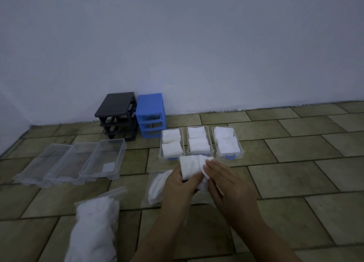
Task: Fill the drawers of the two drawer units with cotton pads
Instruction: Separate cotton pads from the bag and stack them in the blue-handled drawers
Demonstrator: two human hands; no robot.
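Note:
A black drawer frame (116, 116) and a blue drawer frame (151, 116) stand against the wall, their drawers taken out. Three clear drawers with blue handles (201, 141) lie on the floor, each packed with white cotton pads. Three more clear drawers (82, 163) lie to the left; the nearest one (104, 159) has a single pad in it. My left hand (181, 185) grips a stack of cotton pads (190, 166) in front of the filled drawers. My right hand (224, 181) pinches the stack's right side.
A plastic bag full of cotton pads (94, 226) lies at the lower left. A flatter bag with some pads (157, 187) sits under my left hand. The floor is tiled; a white wall runs behind the frames.

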